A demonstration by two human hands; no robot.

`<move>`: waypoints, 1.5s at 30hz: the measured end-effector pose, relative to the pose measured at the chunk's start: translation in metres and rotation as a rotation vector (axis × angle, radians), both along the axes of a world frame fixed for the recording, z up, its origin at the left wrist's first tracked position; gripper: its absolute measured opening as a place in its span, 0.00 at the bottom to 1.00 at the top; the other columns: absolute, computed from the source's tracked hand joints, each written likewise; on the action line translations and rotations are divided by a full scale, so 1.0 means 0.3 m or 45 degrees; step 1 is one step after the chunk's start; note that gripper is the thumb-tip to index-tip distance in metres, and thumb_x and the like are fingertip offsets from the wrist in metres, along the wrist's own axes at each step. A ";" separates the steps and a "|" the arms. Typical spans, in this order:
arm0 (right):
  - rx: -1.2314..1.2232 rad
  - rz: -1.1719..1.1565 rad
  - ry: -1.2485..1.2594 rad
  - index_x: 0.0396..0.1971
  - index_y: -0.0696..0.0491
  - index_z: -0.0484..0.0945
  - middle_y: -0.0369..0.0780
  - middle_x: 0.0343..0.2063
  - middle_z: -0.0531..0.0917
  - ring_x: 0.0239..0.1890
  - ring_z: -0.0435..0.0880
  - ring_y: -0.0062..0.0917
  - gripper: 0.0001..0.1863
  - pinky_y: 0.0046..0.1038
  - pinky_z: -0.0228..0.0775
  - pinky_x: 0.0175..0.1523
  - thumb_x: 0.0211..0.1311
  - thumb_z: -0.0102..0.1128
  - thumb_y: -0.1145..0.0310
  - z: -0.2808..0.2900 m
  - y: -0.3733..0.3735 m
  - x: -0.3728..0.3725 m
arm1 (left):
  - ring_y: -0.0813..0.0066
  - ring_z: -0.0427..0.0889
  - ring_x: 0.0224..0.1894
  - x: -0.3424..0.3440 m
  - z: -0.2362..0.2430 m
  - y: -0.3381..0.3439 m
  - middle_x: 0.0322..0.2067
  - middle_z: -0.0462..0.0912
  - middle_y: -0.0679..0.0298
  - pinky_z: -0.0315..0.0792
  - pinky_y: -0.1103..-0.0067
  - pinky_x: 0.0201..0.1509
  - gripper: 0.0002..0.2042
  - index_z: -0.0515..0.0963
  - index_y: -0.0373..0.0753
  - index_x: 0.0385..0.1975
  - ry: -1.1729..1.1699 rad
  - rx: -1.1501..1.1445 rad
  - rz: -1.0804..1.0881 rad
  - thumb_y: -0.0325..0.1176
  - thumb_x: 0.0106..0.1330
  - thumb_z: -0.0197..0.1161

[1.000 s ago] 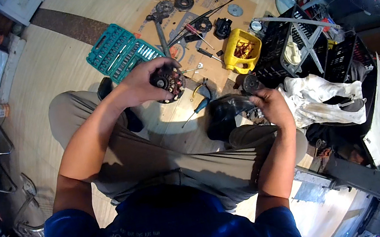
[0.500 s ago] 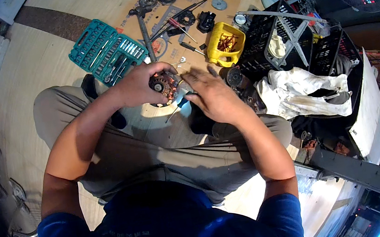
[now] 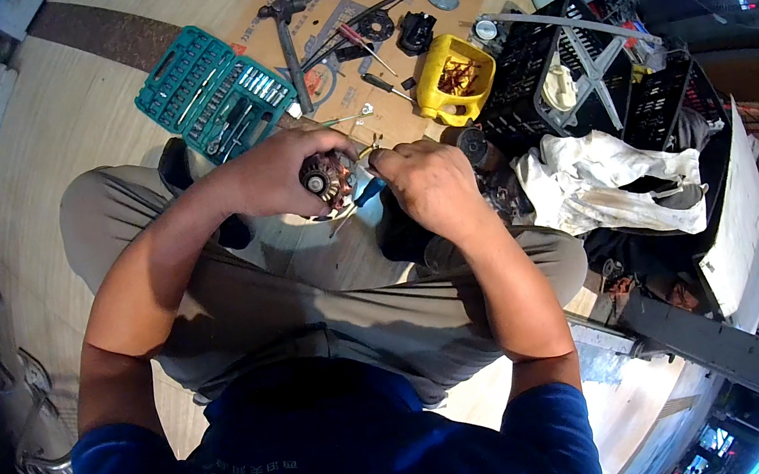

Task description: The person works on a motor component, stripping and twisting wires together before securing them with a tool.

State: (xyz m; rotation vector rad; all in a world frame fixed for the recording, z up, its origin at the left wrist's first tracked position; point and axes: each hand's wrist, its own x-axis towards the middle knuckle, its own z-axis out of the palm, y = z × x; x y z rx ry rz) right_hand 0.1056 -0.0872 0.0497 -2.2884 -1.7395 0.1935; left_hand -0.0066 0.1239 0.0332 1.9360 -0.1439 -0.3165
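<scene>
The reference item is the yellow container [image 3: 431,91], which holds copper-coloured pieces. The round part with copper-coloured windings [image 3: 326,181] is held up to the near left of the container. The left grip [image 3: 282,175] is clasped around this part, thumb on the near side, fingers on the far side. The right grip [image 3: 431,182], on the near side of the container, has curled fingers; whether it grasps the blue-handled screwdriver [image 3: 370,190] cannot be told, as the hand hides any contact. The green socket set [image 3: 218,98] lies open left of the container; the white cloth [image 3: 585,191] lies to its near right.
</scene>
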 end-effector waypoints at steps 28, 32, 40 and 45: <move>-0.158 -0.498 -0.249 0.34 0.50 0.78 0.45 0.21 0.81 0.26 0.82 0.39 0.08 0.38 0.73 0.30 0.54 0.53 0.71 -0.027 -0.078 0.108 | 0.73 0.75 0.49 -0.036 -0.007 0.007 0.45 0.76 0.61 0.67 0.76 0.57 0.34 0.70 0.36 0.53 0.008 -0.071 0.401 0.31 0.40 0.74; -0.040 -0.519 -0.252 0.35 0.52 0.78 0.45 0.25 0.81 0.29 0.82 0.39 0.07 0.38 0.73 0.33 0.56 0.54 0.70 0.011 -0.076 0.100 | 0.69 0.74 0.52 -0.039 -0.024 0.002 0.49 0.75 0.58 0.66 0.74 0.59 0.35 0.69 0.36 0.54 -0.069 -0.065 0.331 0.30 0.40 0.73; 0.073 -0.490 -0.177 0.32 0.53 0.78 0.45 0.25 0.81 0.29 0.81 0.41 0.07 0.38 0.71 0.32 0.60 0.57 0.66 0.022 -0.092 0.100 | 0.60 0.76 0.48 -0.044 -0.033 0.000 0.44 0.75 0.55 0.69 0.71 0.55 0.30 0.72 0.37 0.50 -0.235 0.074 0.432 0.31 0.42 0.71; 0.109 -0.455 -0.152 0.32 0.51 0.78 0.44 0.23 0.80 0.28 0.81 0.39 0.05 0.37 0.71 0.31 0.58 0.58 0.67 0.059 -0.104 0.074 | 0.53 0.74 0.50 -0.042 -0.034 -0.001 0.46 0.73 0.52 0.68 0.69 0.55 0.28 0.71 0.35 0.52 -0.189 0.341 0.509 0.32 0.47 0.69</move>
